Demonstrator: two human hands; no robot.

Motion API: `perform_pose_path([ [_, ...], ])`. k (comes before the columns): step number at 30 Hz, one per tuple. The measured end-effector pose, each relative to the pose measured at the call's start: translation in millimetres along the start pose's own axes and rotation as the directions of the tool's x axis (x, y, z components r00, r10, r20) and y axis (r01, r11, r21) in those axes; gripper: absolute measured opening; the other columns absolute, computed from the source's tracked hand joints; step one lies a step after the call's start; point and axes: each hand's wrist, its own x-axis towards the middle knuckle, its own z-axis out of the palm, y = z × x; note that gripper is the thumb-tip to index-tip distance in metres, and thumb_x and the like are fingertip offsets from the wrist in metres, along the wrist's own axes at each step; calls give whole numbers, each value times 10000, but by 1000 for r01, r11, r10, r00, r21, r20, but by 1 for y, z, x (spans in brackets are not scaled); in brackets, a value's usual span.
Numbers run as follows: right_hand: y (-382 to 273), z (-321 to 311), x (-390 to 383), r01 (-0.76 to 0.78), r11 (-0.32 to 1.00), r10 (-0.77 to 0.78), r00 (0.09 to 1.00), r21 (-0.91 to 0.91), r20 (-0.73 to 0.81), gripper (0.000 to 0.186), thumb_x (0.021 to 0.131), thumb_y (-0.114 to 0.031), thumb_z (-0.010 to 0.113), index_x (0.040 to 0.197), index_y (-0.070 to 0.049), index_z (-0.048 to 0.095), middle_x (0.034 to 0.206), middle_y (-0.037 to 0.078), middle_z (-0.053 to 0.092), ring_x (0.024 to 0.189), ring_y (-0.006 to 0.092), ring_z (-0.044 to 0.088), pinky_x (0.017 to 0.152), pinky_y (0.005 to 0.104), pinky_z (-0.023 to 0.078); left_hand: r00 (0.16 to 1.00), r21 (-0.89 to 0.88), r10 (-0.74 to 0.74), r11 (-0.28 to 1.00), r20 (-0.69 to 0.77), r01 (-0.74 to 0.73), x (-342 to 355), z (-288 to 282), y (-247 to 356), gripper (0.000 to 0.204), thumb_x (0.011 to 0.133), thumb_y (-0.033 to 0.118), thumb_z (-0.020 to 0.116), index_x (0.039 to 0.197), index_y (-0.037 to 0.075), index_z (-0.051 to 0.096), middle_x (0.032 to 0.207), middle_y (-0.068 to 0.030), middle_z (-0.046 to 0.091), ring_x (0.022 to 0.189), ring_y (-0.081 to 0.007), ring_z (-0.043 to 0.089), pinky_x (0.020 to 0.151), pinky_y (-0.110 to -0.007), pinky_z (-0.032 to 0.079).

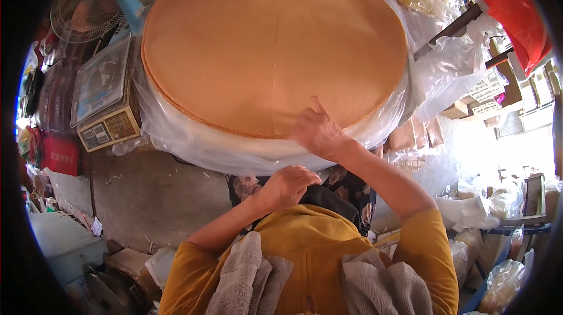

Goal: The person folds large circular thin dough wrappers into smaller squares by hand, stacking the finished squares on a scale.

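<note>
Head view, clock set on the disc, 6 o'clock toward the person. Large round tan disc (234,33) fills the upper middle, flat; a faint crease runs 12 to 6 across its face. Rough brown rim shows from about 9 round to 6, over a pale layer (202,129) beneath. Clear plastic sheeting (161,121) skirts the near side and hangs past the edge.

Right hand (319,133): at 5 o'clock, over the near rim, one finger pointing toward 12, the rest blurred. Can't tell if it grips anything or touches the face.

Left hand (290,187): at 6, outside the rim, close to the person's waist, fingers loosely bent toward the right hand. Palm hidden, so can't tell if anything is in it.

Room: widest gap at 7, concrete floor (152,197) between the left forearm and the boxed stack (111,121) at 8. That box sits just beside the sheeting. Blue fan (126,1) at 9–10, near the rim. Tight at 3: clear bags (451,65) bunch against the sheeting, dark bar (448,32) angling in toward the disc, red cloth (510,16) further out.
</note>
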Motion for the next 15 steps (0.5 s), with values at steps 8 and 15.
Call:
perform_pose_path([
  [8, 43, -37, 16, -619, 586, 575, 772, 523, 270, 125, 738, -146, 700, 838, -91, 650, 911, 51, 623, 948, 198, 568, 973, 377, 431, 985, 235, 80, 971, -150, -43, 37, -36, -22, 311, 710, -32, 610, 1007, 58, 613, 1004, -113, 643, 970, -322, 594, 851, -431, 481],
  [15, 28, -20, -5, -571, 687, 581, 803, 450, 133, 654, 808, -300, 687, 1347, -18, 449, 1385, 162, 461, 1249, 335, 460, 997, 416, 406, 992, 593, -54, 797, -114, 112, 110, -61, -65, 460, 839, 274, 580, 1231, 40, 529, 1253, -181, 527, 1168, -381, 486, 1009, -495, 359],
])
